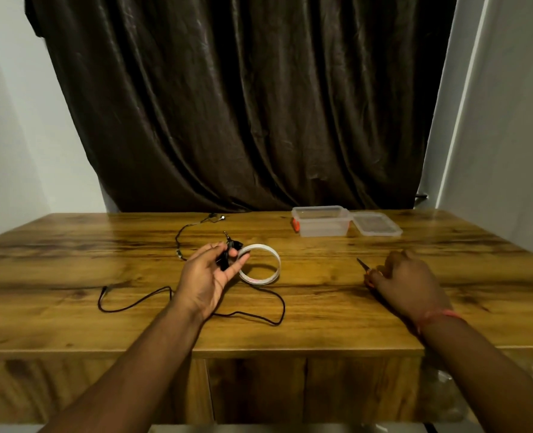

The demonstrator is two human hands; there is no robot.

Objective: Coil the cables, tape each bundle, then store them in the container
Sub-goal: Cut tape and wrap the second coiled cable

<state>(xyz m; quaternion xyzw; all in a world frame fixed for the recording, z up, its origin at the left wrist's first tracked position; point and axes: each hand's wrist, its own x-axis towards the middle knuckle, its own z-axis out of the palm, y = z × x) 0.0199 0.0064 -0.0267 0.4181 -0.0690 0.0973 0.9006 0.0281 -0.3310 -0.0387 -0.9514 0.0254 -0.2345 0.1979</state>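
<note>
My left hand (207, 275) is raised over the middle of the wooden table (71, 254) and holds a small coiled black cable bundle (227, 254) between thumb and fingers. A white tape roll (276, 260) sits just right of it. A loose black cable (259, 317) snakes along the table beneath my left wrist. Another thin black cable (181, 235) lies farther back. My right hand (407, 281) rests on the table at the right and grips orange-handled scissors (363, 265), blades pointing away. A clear plastic container (321, 221) stands open at the back right.
The container's clear lid (377, 225) lies flat to its right. A small orange object (295, 225) sits against the container's left side. A dark curtain (243, 104) hangs behind the table, with white walls on both sides.
</note>
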